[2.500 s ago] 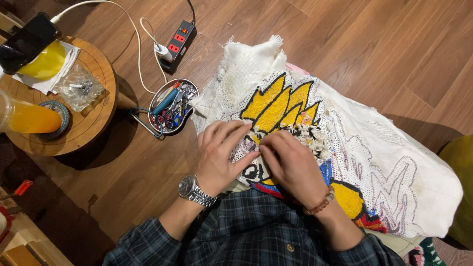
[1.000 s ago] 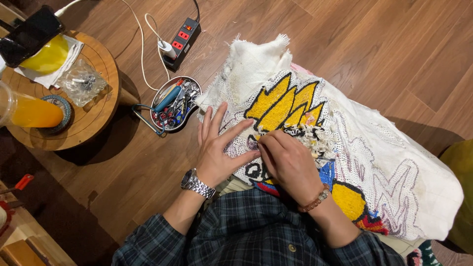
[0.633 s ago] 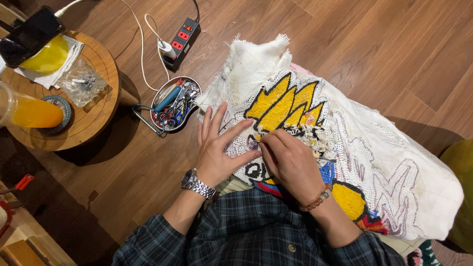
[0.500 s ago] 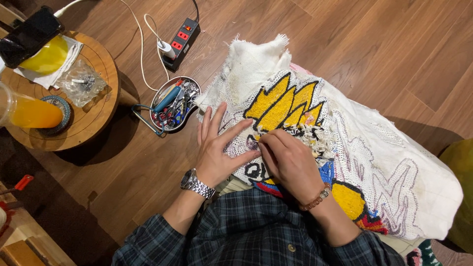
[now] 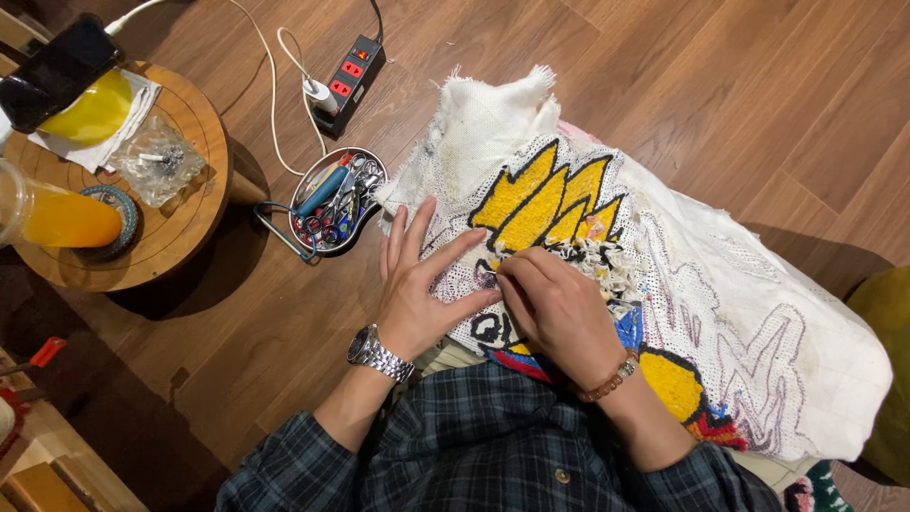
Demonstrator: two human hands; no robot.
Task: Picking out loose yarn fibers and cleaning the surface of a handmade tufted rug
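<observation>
- Nearest, left hand (image 5: 417, 294) lies flat, fingers spread, on the embroidered white cloth (image 5: 664, 284) across the lap.
- Right hand (image 5: 559, 308) pinches at the stitching beside it.
- Beyond, metal tool tray (image 5: 336, 199) sits on the floor.

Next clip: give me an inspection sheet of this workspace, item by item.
Surface: wooden floor; white embroidered cloth across the lap.
Job's things: yellow stitched patch.
Clutter: metal tray of scissors and tools; round side table with orange drink, plastic bag, phone.
Grips: left hand flat on cloth; right hand pinching at the stitching.
Cables: power strip, white cord.
Surroundings: nothing seen.
</observation>
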